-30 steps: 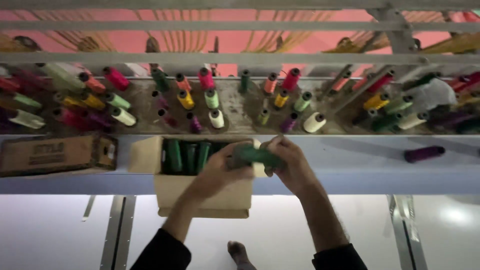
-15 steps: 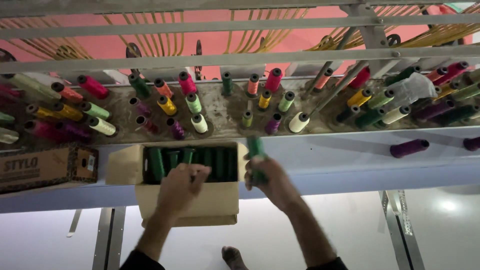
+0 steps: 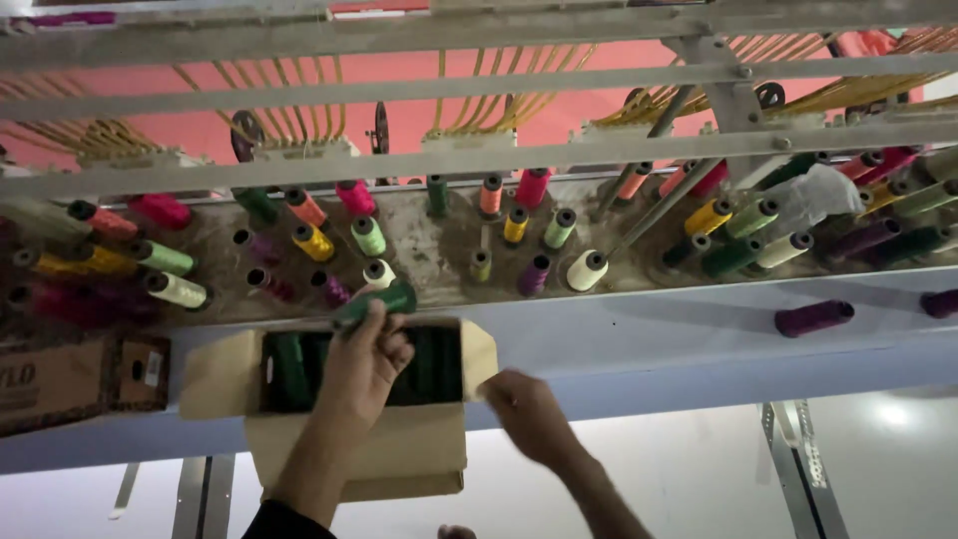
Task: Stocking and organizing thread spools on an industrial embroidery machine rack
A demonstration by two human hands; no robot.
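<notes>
My left hand (image 3: 364, 364) is shut on a dark green thread spool (image 3: 384, 299), lifted above an open cardboard box (image 3: 349, 459) on a pale blue ledge. The spool's tip lies close to a cream spool (image 3: 377, 272) on the dusty rack (image 3: 439, 245). Several more green spools (image 3: 289, 369) stand packed inside the box. My right hand (image 3: 524, 404) hangs lower, just right of the box's right flap (image 3: 479, 354). It is blurred and I see nothing in it.
The rack holds several spools in yellow, pink, green, purple and cream. A purple spool (image 3: 813, 317) lies loose on the ledge at right. A second brown box (image 3: 70, 379) sits at the left. Grey metal bars (image 3: 479, 90) with yellow threads run overhead.
The right hand, which held a green spool upright beside the box, has dropped to the box's right side without it. The left hand has come out of the box, gripping a green spool.
</notes>
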